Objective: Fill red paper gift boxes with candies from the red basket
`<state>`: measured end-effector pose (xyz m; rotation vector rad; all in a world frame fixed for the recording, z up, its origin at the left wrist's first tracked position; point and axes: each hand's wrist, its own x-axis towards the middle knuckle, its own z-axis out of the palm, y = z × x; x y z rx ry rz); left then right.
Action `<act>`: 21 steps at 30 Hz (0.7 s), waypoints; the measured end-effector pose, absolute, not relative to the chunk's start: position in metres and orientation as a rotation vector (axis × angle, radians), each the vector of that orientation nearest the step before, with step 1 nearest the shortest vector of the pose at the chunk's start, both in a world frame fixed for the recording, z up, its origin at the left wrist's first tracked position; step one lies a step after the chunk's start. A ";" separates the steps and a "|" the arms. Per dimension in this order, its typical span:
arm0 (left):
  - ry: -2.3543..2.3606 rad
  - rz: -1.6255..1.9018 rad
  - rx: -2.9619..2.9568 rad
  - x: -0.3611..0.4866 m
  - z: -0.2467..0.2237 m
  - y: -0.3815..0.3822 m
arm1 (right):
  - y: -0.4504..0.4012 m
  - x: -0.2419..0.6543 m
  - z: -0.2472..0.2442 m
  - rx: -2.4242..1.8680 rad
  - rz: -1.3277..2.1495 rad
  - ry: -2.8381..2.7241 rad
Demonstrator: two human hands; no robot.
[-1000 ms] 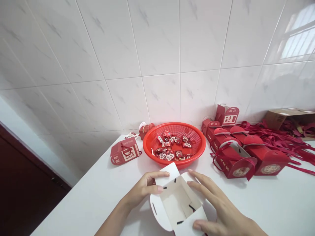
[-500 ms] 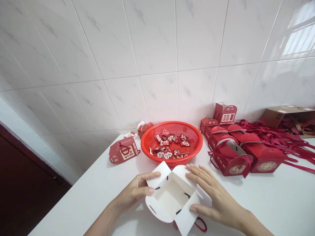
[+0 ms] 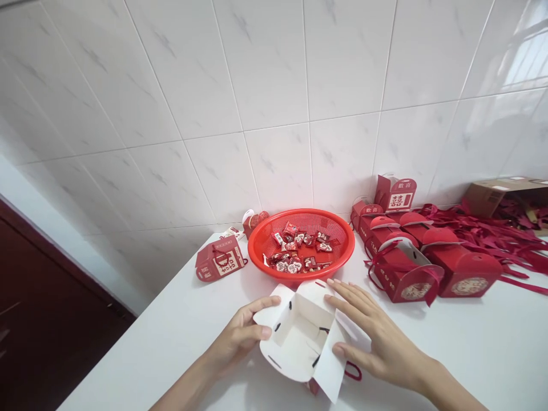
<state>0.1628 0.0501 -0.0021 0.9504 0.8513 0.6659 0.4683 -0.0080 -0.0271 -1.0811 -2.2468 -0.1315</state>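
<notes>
An opened box [image 3: 302,337] with a white inside stands on the table near its front, flaps spread and the inside bare except for dark cord ends at its walls. My left hand [image 3: 246,328] pinches the box's left flap between thumb and fingers. At the right, my right hand [image 3: 372,337] has its fingers stretched along the back and right flaps, the thumb on the right flap. A dark red cord loop [image 3: 353,371] shows beside the box. Just behind is a red plastic basket [image 3: 257,260] with several wrapped candies [image 3: 293,266].
A red box [image 3: 209,261] lies left of the basket, with a smaller one [image 3: 253,224] behind. Several red boxes [image 3: 458,274] stand at the right, beside a heap of red ribbons [image 3: 492,240] and a cardboard box [image 3: 486,197]. A tiled wall [image 3: 278,165] rises behind the table.
The box's right flap stands more upright and the flaps have shifted slightly under my hands. The whole view has moved a little, with the table's things appearing further right.
</notes>
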 end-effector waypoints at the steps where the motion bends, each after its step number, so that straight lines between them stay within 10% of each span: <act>1: 0.857 0.673 0.986 0.165 0.000 0.051 | -0.009 0.467 -0.026 -1.068 -0.139 -2.233; 15: 1.144 0.681 2.100 0.187 0.075 0.122 | -0.015 0.450 -0.026 -0.924 -0.226 -2.126; 21: 1.072 -0.120 2.327 0.224 0.075 0.183 | -0.015 0.447 -0.031 -0.956 -0.216 -2.084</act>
